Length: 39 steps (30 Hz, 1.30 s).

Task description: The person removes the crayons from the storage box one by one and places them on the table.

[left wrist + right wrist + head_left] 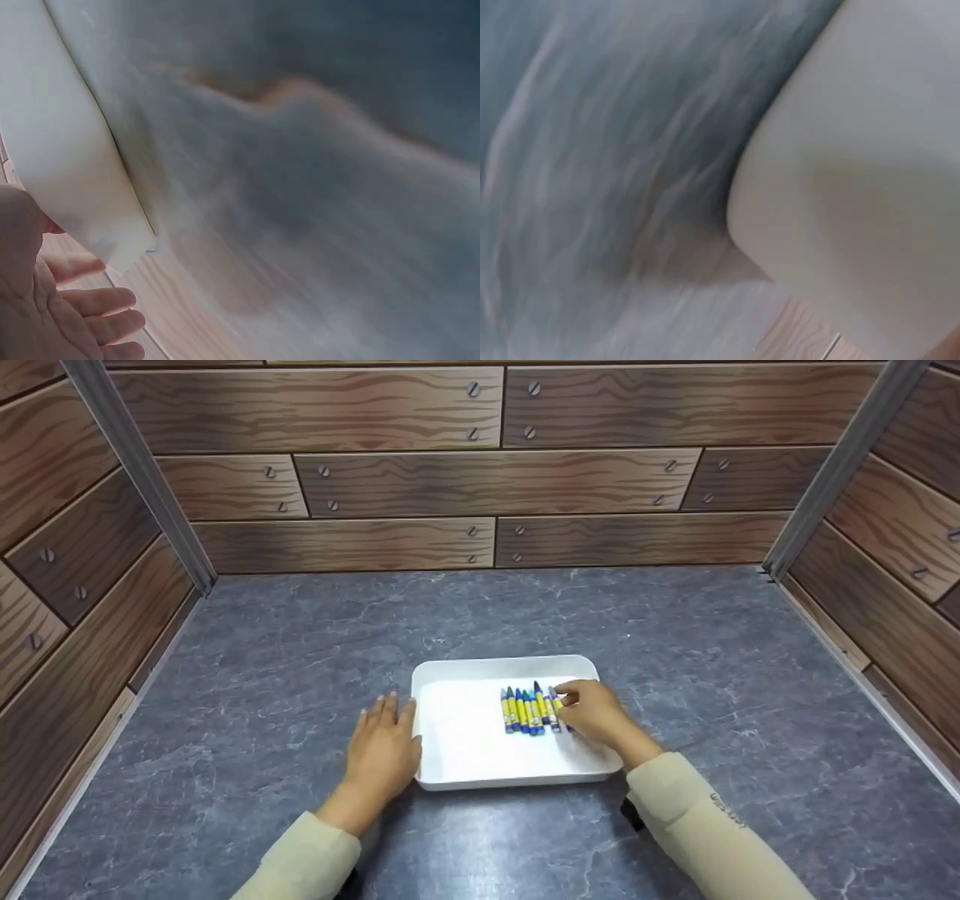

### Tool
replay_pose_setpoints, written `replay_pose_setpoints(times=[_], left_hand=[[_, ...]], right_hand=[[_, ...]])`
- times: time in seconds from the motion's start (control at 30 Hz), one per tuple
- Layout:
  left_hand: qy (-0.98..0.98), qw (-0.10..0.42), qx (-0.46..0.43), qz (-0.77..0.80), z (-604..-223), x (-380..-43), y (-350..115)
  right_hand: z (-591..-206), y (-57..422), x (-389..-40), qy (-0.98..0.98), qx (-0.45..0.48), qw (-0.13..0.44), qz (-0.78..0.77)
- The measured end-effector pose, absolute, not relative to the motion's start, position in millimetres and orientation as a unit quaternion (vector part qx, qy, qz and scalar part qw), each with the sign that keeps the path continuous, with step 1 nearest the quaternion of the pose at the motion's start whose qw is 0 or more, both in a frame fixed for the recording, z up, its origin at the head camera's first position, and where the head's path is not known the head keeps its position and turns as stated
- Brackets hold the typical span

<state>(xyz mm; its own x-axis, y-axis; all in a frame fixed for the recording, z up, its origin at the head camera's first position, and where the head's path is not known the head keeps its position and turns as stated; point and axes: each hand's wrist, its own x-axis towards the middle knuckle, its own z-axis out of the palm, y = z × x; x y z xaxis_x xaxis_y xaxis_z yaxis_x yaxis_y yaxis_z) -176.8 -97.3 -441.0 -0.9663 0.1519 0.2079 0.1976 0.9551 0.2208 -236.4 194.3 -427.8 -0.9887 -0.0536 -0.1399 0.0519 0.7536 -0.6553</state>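
A shallow white tray (465, 757) lies on the table, with a row of several crayons (525, 711) in yellow wrappers side by side in its right half. My right hand (596, 712) reaches over the tray's right rim, its thumb and index finger curled at the rightmost crayon (557, 703) and pinching it. That crayon is partly hidden behind the fingers. On the left, my left hand (381, 746) lies with straight fingers beside the tray, thumb right at the rim. In the left wrist view the left hand's palm (52, 315) shows next to the tray's outer wall (67, 150).
The tray stands on a dark grey marbled tabletop (337, 622). Wood-patterned panels form a back wall (480, 484) and two side walls around it. In the right wrist view the tray's outer wall (840, 210) fills much of the frame.
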Motion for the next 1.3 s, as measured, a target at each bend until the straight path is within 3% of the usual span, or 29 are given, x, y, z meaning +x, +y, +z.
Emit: replay_pose_setpoints(times=[0.33,0.73,1.3], left_hand=[[-0.982,0.112,-0.088,-0.127,-446.2,-162.6,-126.9],[-0.978,0.128,-0.085,-0.143,-445.4,-147.4,-153.1],[-0.986,0.074,-0.065,-0.133,-439.4,-144.3,-162.3]], right_hand=[[-416.7,174.5,-223.9,0.869,0.021,0.1,-0.483],[-400.3,170.9,-208.2,0.847,0.013,0.086,-0.525],[-417.3,208.3,-196.0,0.854,0.036,0.044,-0.518]])
